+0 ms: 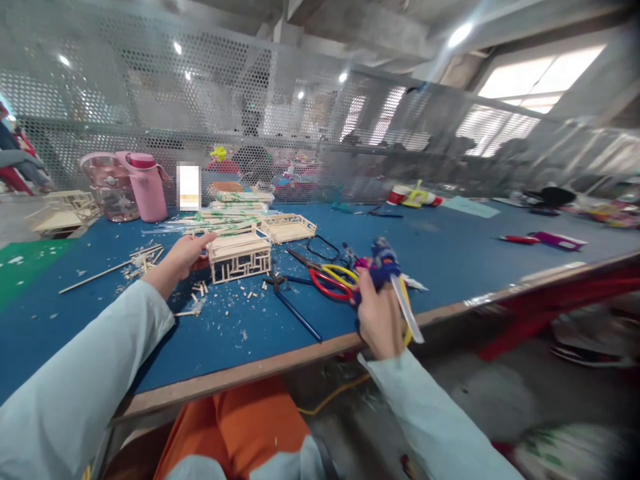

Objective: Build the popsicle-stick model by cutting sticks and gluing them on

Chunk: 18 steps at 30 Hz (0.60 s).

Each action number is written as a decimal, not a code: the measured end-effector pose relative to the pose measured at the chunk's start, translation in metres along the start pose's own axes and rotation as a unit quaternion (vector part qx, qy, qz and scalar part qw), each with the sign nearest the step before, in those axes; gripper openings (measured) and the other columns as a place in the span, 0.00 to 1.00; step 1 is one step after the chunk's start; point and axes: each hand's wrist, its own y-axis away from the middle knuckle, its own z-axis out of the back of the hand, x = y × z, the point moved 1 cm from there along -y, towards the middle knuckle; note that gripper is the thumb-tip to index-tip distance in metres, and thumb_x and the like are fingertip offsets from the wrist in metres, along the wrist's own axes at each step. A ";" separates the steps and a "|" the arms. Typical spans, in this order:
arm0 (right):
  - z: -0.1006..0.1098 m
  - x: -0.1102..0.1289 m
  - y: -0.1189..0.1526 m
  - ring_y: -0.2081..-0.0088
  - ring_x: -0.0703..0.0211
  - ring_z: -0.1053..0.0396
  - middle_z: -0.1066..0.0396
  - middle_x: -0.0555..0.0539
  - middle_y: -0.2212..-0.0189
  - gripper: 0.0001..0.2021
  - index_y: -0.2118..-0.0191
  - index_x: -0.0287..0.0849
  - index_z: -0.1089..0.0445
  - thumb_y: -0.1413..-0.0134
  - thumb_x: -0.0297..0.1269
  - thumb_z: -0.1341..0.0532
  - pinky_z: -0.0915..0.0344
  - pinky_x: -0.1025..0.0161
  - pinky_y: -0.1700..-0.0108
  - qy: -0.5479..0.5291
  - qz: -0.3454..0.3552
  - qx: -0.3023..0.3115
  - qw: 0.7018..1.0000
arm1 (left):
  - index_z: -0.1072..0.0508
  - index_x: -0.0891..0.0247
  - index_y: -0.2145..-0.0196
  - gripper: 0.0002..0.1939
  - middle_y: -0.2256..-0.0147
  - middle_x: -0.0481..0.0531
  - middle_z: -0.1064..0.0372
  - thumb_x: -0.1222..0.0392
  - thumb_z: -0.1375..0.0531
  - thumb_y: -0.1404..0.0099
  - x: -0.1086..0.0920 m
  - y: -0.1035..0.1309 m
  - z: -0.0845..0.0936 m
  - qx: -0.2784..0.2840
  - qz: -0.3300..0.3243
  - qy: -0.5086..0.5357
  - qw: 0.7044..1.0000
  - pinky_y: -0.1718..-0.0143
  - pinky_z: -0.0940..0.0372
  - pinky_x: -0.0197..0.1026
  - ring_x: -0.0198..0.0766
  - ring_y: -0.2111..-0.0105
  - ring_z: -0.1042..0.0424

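My left hand (187, 257) grips the left end of a small model built of wooden sticks (241, 259), its lattice side facing me on the blue tabletop. Near the table's front edge, my right hand (381, 317) is closed around a blue hot glue gun (384, 260), slightly blurred. A whitish glue stick (406, 308) projects from its back, beside a yellow cord. Left of this hand lie scissors with red and yellow handles (333, 283) and blue-handled nippers (295, 310). Behind the model rests a flat stick-built frame (290, 228).
Wood offcuts (145, 263) are scattered around the model. Bundled sticks (240, 203), a pink bottle (147, 187) and a clear jug (113, 187) stand along the back by a perforated metal screen (200, 100). Farther right are a red pen (520, 239) and a purple box (560, 241).
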 end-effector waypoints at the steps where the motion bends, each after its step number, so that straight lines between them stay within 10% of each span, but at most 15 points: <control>1: -0.007 0.004 -0.006 0.67 0.54 0.31 0.30 0.42 0.64 0.25 0.55 0.42 0.37 0.48 0.57 0.50 0.33 0.59 0.72 -0.046 -0.019 0.037 0.998 | 0.34 0.63 0.75 0.15 0.84 0.44 0.37 0.56 0.32 0.55 0.001 -0.001 0.000 0.005 0.004 0.001 1.000 0.84 0.40 0.32 0.30 0.86 0.38; 5: -0.013 0.024 -0.021 0.76 0.62 0.34 0.29 0.46 0.67 0.25 0.55 0.41 0.36 0.51 0.57 0.46 0.35 0.62 0.74 -0.137 0.003 0.052 0.989 | 0.34 0.64 0.77 0.11 0.84 0.45 0.36 0.62 0.34 0.57 0.007 -0.003 0.001 0.012 0.016 0.025 0.999 0.84 0.39 0.33 0.30 0.86 0.37; 12: 0.068 0.089 -0.005 0.78 0.61 0.40 0.29 0.49 0.63 0.09 0.63 0.58 0.33 0.50 0.52 0.42 0.41 0.56 0.72 -0.112 0.181 -0.173 0.962 | 0.36 0.63 0.82 0.04 0.86 0.48 0.39 0.68 0.45 0.52 0.008 0.004 0.007 0.063 0.075 0.131 0.986 0.86 0.39 0.33 0.31 0.87 0.39; 18: 0.058 0.103 0.059 0.82 0.61 0.41 0.28 0.44 0.69 0.16 0.66 0.53 0.32 0.55 0.58 0.41 0.43 0.59 0.83 -0.209 -0.028 0.215 0.954 | 0.39 0.63 0.81 0.04 0.86 0.44 0.43 0.68 0.46 0.53 -0.007 0.029 -0.004 0.084 0.031 0.246 0.965 0.89 0.44 0.29 0.28 0.88 0.42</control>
